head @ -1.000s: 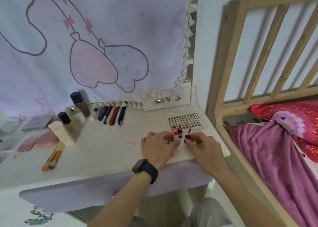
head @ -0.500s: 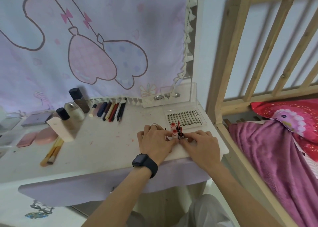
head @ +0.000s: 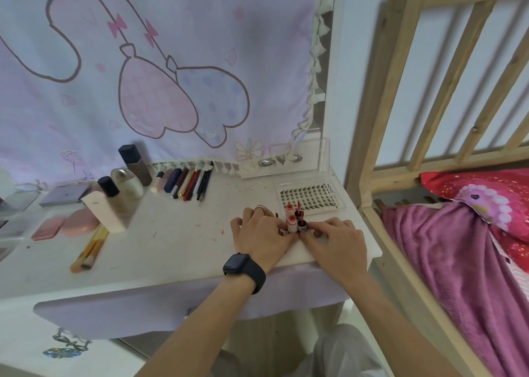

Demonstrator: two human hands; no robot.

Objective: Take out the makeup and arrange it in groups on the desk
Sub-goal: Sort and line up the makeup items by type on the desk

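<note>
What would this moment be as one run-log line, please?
step: grouping; left hand: holds lip tubes; right hand: holds lip tubes; tubes: upright, clustered; place: desk, by lash tray

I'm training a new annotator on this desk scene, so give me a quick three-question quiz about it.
1. True or false: the small lip tubes stand upright between the left hand and the right hand.
2. What lies on the desk just behind the tubes? A) the lash tray B) a comb C) a phone
3. Which wrist wears the black watch?

Key: 1 true; 2 A; 3 the left wrist.
</note>
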